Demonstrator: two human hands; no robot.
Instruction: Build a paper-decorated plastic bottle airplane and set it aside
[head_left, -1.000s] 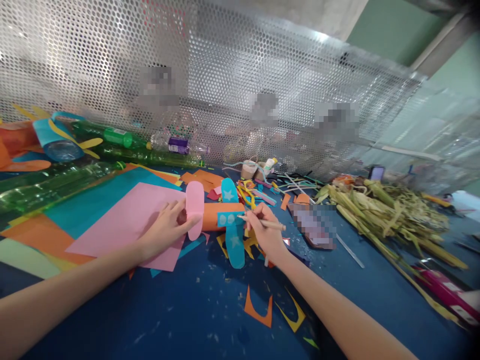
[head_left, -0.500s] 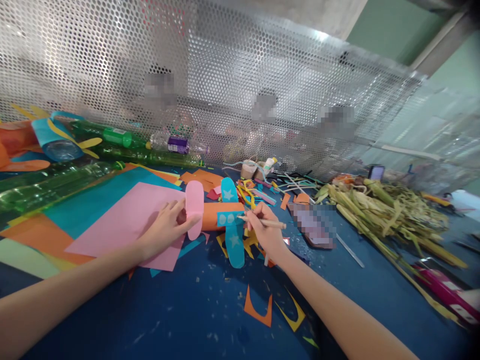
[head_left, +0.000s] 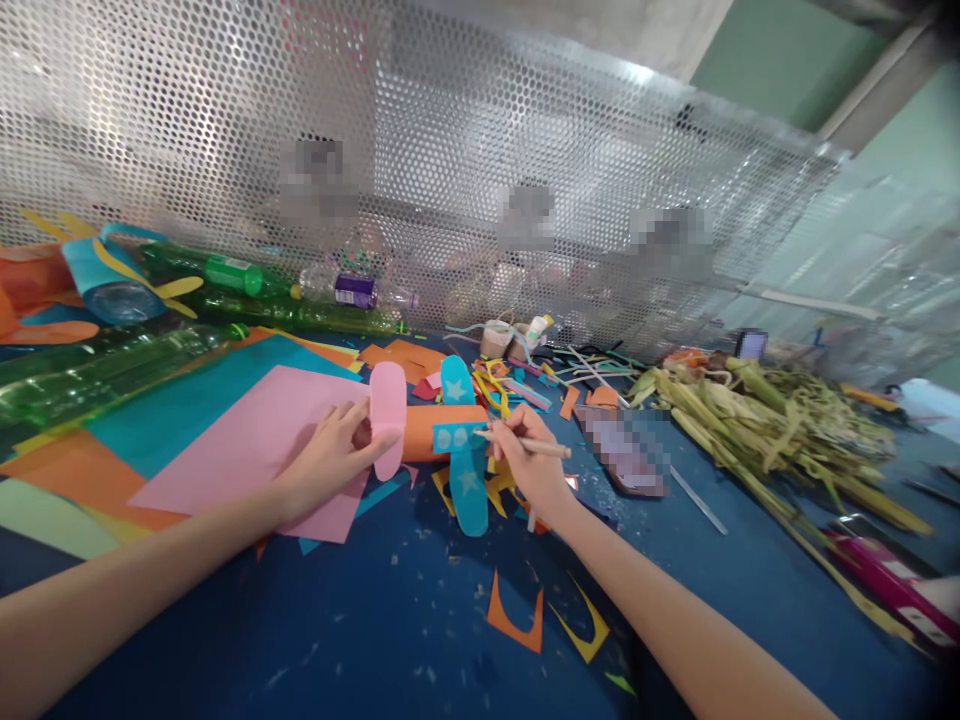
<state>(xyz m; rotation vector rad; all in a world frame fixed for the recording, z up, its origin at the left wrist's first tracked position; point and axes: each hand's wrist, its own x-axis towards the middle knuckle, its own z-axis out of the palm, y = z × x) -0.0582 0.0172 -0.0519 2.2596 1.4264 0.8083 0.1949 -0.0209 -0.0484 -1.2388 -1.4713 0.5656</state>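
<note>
A paper airplane model lies in front of me, with an orange tube body, a pink tail piece and a blue wing bearing pale stars. My left hand grips its tail end, thumb over the pink piece; the fingers behind it are partly hidden. Between the fingers of my right hand is a light-coloured pen. Its tip touches the blue strip across the body, where pale rounded shapes are drawn. Pink paper lies under my left hand.
Green plastic bottles and an orange-and-blue model lie at left. Paper scraps are scattered in front. A phone, a pile of dried husks and a magenta object are at right. A perforated metal screen stands behind.
The pen tip has shifted very slightly on the blue strip, adding to the pale marks there. Both hands keep nearly the same place.
</note>
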